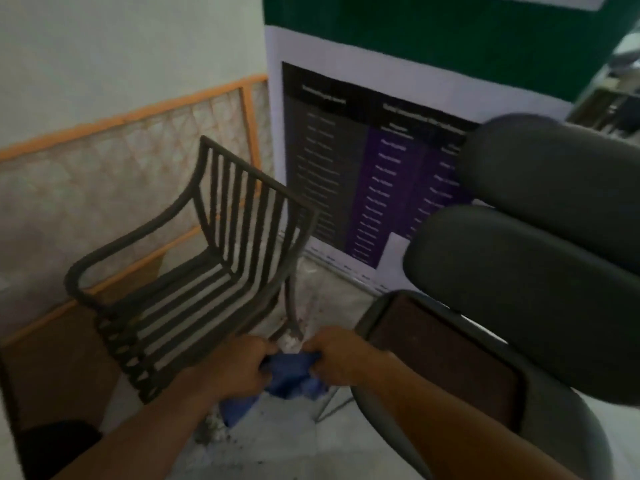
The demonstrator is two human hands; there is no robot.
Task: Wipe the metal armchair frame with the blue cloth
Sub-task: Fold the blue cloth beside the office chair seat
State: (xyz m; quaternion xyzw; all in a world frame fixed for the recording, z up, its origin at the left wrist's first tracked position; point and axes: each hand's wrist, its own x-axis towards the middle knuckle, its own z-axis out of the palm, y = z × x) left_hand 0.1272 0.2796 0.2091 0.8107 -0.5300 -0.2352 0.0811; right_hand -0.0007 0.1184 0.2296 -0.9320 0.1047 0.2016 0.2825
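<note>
A dark metal armchair frame (221,265) with slatted seat and back stands left of centre, its near right corner close to my hands. The blue cloth (292,377) is bunched between both hands, and part of it hangs down below my left wrist. My left hand (239,365) grips the cloth's left side right at the chair's front corner. My right hand (334,356) grips the cloth's right side, just below the chair's rear leg. The image is blurred, so I cannot tell whether the cloth touches the frame.
A grey padded office chair (540,271) with a brown armrest (440,355) crowds the right side. A printed banner (363,161) leans against the wall behind. The wall on the left has orange-trimmed tiling (114,174), and the pale floor (277,445) below is dirty.
</note>
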